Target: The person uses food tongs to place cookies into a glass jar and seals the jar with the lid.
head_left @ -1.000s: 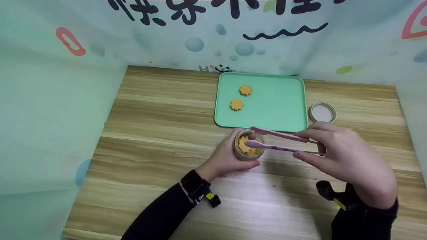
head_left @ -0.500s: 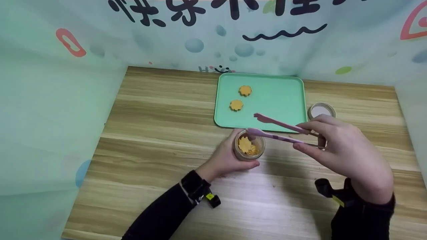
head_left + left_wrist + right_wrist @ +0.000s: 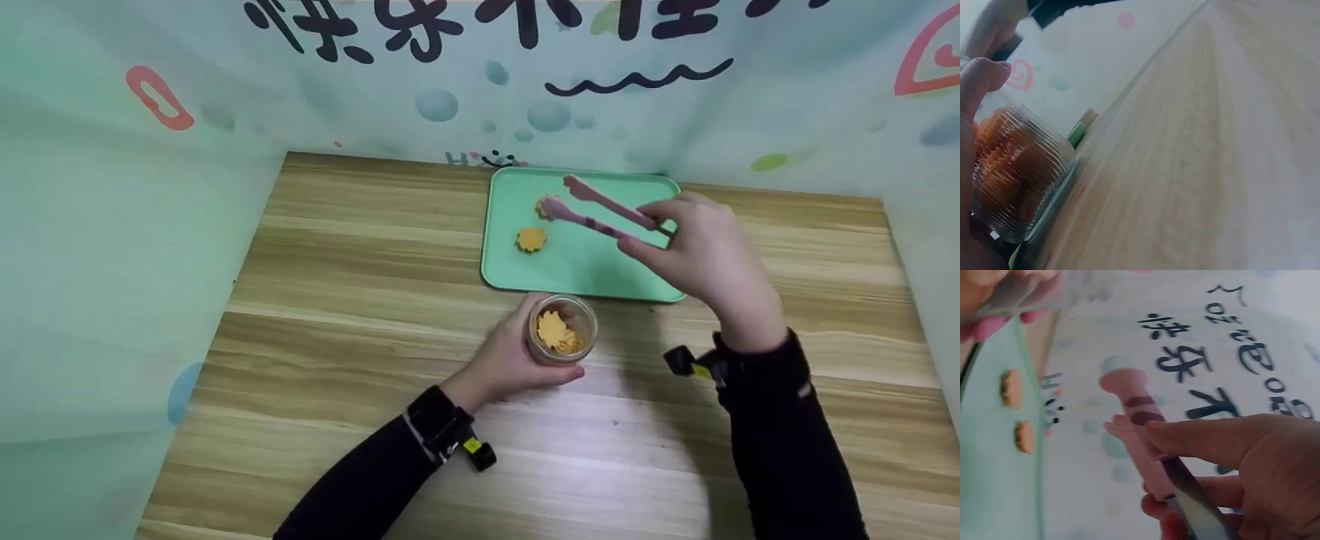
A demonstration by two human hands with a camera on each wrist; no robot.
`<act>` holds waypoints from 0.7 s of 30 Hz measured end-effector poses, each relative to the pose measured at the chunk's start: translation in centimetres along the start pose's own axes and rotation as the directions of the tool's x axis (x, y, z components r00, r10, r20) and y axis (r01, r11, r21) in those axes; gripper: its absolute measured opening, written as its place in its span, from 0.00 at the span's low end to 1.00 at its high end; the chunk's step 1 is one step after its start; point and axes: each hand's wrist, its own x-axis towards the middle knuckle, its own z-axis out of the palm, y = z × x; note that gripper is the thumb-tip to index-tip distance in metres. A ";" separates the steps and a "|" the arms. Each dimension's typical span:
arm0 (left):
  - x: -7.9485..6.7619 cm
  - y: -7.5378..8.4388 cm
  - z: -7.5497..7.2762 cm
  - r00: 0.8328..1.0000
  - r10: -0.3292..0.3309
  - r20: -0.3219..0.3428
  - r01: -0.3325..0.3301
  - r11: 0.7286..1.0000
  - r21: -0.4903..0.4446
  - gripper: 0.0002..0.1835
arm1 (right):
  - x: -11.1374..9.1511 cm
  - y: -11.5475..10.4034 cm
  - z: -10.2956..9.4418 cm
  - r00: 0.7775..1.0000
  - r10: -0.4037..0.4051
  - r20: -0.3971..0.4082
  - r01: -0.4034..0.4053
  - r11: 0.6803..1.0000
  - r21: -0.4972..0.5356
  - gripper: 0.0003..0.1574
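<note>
My left hand [image 3: 510, 352] grips a clear, lidless jar [image 3: 562, 359] on the near side of the tray; orange scalloped biscuits [image 3: 553, 328] lie in it. The left wrist view shows the jar's ridged wall [image 3: 1053, 154] with biscuits behind it. Over the green tray [image 3: 600, 266], my right hand [image 3: 705, 259] holds pink tongs [image 3: 589, 222] between thumb and fingers. Their tips stand apart with nothing between them. On the tray lie two biscuits: one in plain sight [image 3: 531, 240], the other [image 3: 541, 202] partly covered by a tong tip.
The wooden table [image 3: 360, 285] extends left and front of the tray. A printed cloth [image 3: 435, 75] hangs along the back and sides. The right forearm [image 3: 780, 420] crosses the table's right side.
My right hand has lifted the tongs away from the jar's mouth, forward and left over the tray. The jar lid right of the tray is now hidden behind that hand. My left hand stays put.
</note>
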 end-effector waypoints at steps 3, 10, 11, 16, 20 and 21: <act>0.0 -0.1 0.0 1.000 0.004 0.003 -0.004 1.000 0.000 0.51 | 1.9 0.3 0.9 0.998 0.056 0.027 -0.056 0.998 0.013 0.27; 0.0 0.0 -0.1 1.000 -0.001 0.004 0.001 1.000 -0.004 0.52 | 4.8 0.9 2.6 0.990 0.112 0.092 -0.116 0.992 0.040 0.26; 0.0 -0.1 -0.1 1.000 -0.002 0.005 0.002 1.000 -0.005 0.52 | 5.1 1.0 2.8 0.989 0.112 0.095 -0.116 0.993 0.037 0.26; 0.0 0.0 -0.1 1.000 0.004 0.005 -0.004 1.000 -0.003 0.51 | 5.7 1.4 3.8 0.989 0.100 0.105 -0.101 0.995 0.004 0.24; 0.0 0.0 -0.1 1.000 0.013 0.003 -0.013 1.000 0.002 0.50 | 5.9 1.7 4.4 0.989 0.102 0.104 -0.101 0.995 -0.007 0.23; -0.1 0.1 -0.1 1.000 0.014 0.004 -0.014 1.000 0.002 0.50 | 5.9 1.8 4.5 0.989 0.101 0.104 -0.101 0.995 -0.009 0.22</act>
